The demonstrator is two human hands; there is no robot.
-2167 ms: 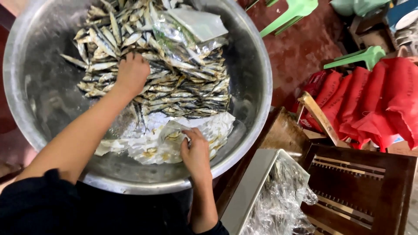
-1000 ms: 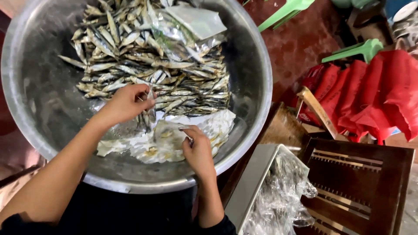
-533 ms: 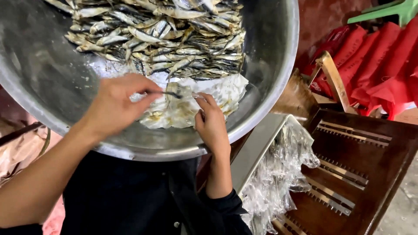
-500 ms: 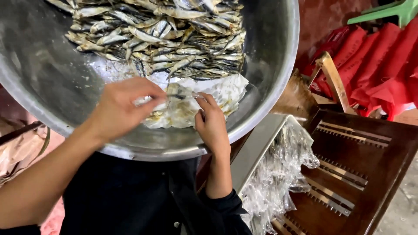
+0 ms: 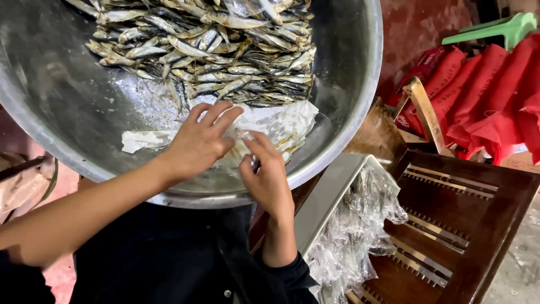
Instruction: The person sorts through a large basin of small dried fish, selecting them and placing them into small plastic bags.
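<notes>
A wide metal basin (image 5: 351, 121) holds a heap of small dried silvery fish (image 5: 225, 50). A stack of white and clear plastic bags (image 5: 284, 124) lies on its near wall. My left hand (image 5: 199, 141) rests flat on this stack, fingers stretched out toward the fish, and I see nothing gripped in it. My right hand (image 5: 269, 179) is just beside it and pinches the edge of a clear plastic bag (image 5: 246, 137) between thumb and fingers. The two hands nearly touch over the bag.
To the right of the basin, crumpled clear bags (image 5: 354, 231) lie on a metal tray edge (image 5: 323, 197). Beyond it stands a dark wooden slatted rack (image 5: 455, 225). Red sacks (image 5: 495, 84) and a green plastic stool (image 5: 498, 28) are at the far right.
My left hand left the fish pile, came back to the bag stack with a fish in its fingers and now lies flat there. My right hand stayed on the bags. The view shifted down and right.
</notes>
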